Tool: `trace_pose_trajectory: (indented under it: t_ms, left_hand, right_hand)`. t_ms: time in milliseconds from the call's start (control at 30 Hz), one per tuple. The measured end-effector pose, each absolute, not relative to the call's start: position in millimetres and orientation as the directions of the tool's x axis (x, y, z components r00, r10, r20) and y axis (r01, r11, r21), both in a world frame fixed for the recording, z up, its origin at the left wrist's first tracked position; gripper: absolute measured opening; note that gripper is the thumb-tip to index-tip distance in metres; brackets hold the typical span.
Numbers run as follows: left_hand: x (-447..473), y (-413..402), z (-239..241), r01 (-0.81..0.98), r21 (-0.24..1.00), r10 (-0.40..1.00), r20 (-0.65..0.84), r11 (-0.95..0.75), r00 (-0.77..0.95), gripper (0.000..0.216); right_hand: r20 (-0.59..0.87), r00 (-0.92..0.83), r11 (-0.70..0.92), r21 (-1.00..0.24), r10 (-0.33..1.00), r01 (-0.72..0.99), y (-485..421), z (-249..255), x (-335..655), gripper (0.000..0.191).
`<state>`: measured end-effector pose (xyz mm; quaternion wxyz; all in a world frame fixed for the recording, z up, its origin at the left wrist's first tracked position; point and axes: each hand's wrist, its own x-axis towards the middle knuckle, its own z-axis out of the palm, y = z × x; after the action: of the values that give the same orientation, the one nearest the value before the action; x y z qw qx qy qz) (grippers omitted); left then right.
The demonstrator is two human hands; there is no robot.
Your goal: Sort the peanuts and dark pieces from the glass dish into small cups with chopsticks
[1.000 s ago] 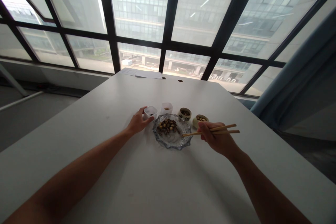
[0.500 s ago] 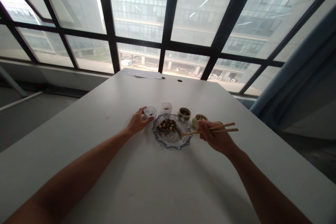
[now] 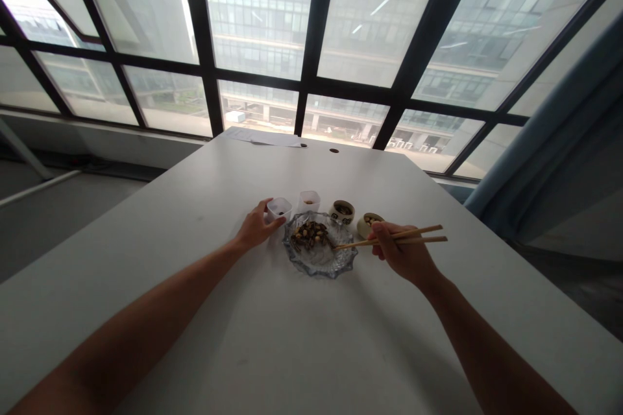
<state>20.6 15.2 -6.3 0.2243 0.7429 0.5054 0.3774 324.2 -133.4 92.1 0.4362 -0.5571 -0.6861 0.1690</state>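
Note:
My left hand (image 3: 257,225) grips a translucent plastic cup (image 3: 279,207) with a small dark bit inside, at the left of a glass plate (image 3: 324,267). My right hand (image 3: 402,253) is closed on a pair of wooden chopsticks (image 3: 421,235). Their tips reach into the plate, beside a heap of mixed nuts and dark seeds (image 3: 309,233). Behind the plate stand another plastic cup (image 3: 309,200), a patterned small cup (image 3: 342,212) with dark seeds, and a pale green cup (image 3: 366,225) with light pieces. My right hand partly hides the green cup.
Everything stands on a white table (image 3: 292,337). Papers (image 3: 263,137) lie at its far edge, near a round cable hole (image 3: 334,150). Large windows rise beyond, and a blue curtain (image 3: 545,136) hangs at the right.
The rear ends of the chopsticks have shifted slightly up and to the right, and their tips sit a little higher on the plate. My left hand stays on the plastic cup.

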Motion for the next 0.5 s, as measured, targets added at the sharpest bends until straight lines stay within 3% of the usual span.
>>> trace_pose_trajectory:
  t_ms: [500]
  left_hand:
    - [21.0,14.7,-6.0,0.589,0.714,0.924,0.33,-0.378,0.194,0.076]
  right_hand:
    - [0.38,-0.041,0.319,-0.707,0.924,0.632,-133.5,92.7,325.4,0.056]
